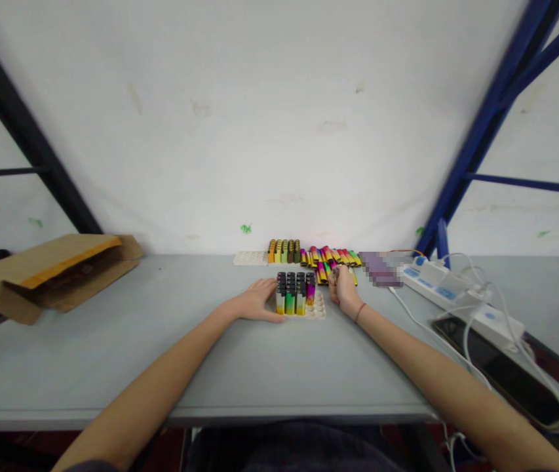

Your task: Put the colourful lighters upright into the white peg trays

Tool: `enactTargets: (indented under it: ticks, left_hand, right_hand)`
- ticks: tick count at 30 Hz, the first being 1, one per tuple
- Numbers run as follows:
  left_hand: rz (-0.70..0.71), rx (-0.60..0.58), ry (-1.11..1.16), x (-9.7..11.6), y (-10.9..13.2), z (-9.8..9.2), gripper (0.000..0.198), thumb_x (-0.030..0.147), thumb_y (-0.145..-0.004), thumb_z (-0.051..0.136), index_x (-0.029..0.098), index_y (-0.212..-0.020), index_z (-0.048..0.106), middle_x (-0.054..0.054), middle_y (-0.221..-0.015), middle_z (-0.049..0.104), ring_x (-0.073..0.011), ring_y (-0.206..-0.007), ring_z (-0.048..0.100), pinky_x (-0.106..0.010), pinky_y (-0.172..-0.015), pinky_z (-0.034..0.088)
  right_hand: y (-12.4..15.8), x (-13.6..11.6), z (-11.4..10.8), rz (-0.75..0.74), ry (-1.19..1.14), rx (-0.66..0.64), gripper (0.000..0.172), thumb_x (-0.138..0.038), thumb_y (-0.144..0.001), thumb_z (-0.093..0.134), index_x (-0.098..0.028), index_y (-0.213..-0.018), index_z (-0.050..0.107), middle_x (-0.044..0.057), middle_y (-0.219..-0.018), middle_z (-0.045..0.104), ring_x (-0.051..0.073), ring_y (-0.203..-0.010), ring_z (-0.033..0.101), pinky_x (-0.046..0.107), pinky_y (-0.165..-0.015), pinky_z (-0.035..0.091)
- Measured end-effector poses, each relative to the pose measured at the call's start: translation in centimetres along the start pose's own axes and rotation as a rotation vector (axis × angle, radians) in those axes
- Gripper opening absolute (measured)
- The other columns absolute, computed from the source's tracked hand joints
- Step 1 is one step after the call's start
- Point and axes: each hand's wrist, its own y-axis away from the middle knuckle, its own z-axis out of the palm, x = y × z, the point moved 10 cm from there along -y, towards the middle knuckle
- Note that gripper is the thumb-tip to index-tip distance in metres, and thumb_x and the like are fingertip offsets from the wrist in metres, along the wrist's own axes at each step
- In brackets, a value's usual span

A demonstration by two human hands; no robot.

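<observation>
A white tray (319,311) on the grey table (240,354) holds several upright colourful lighters (295,293). My left hand (258,301) rests flat on the table against the tray's left side, fingers stretched out. My right hand (342,290) is closed at the tray's right side, gripping a lighter taken from a loose pile of lighters (331,260) lying just behind it. A second white tray (250,258) at the back carries a short row of upright lighters (284,251).
An open cardboard box (53,272) lies on its side at the left. A white power strip (449,288) with cables and a dark phone (500,367) sit at the right. Blue shelf struts (480,131) rise at the right, a black one at the left.
</observation>
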Motion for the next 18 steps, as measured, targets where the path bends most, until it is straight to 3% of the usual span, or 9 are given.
enactTargets:
  ticks: [4,12,18]
  left_hand:
    - [-0.012,-0.008,0.008,0.0,0.0,0.0,0.103,0.070,-0.066,0.069,0.008,-0.142,0.035,-0.021,-0.147,0.037,-0.0384,-0.135,0.033,-0.047,-0.114,0.022]
    - [0.010,0.008,0.016,0.1,0.0,-0.1,0.101,0.070,-0.067,0.069,0.011,-0.142,0.036,-0.019,-0.145,0.041,-0.0382,-0.134,0.035,-0.048,-0.114,0.024]
    - [0.002,-0.015,-0.015,0.0,0.1,0.1,0.102,0.070,-0.069,0.067,0.010,-0.143,0.033,-0.021,-0.146,0.038,-0.0373,-0.135,0.034,-0.048,-0.114,0.024]
  right_hand:
    - [0.9,1.1,-0.8,0.211,-0.226,0.138,0.060,-0.082,-0.079,0.014,-0.027,-0.058,0.028,-0.005,-0.039,0.019,0.012,-0.033,0.017,0.029,-0.032,0.018]
    - [1.4,0.9,-0.9,0.225,-0.347,0.198,0.044,-0.052,-0.091,0.024,-0.024,-0.057,0.030,-0.005,-0.038,0.021,0.009,-0.034,0.012,0.027,-0.035,0.010]
    - [1.6,0.8,-1.1,0.231,-0.308,0.200,0.050,-0.066,-0.087,0.026,-0.025,-0.058,0.031,-0.005,-0.041,0.021,0.010,-0.036,0.014,0.028,-0.036,0.014]
